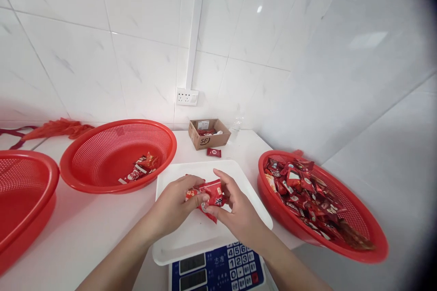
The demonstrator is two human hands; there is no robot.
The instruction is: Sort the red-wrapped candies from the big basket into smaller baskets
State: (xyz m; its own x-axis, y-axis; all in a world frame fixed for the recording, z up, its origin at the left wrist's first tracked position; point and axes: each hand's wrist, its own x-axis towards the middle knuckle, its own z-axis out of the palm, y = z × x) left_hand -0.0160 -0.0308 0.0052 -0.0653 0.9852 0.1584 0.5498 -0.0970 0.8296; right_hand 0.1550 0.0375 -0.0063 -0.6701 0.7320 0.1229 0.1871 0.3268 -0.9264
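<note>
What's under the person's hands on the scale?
A white tray tops the scale; the left hand and right hand hold a red wrapped packet above it, hiding the tray's middle.

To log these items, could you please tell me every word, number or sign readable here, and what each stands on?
The cardboard box reads "SF"; the blue scale panel reads "志准" and its keys "1 2 3 4 5 6"; print on the red packet and the box's label is too blurred to read.
</note>
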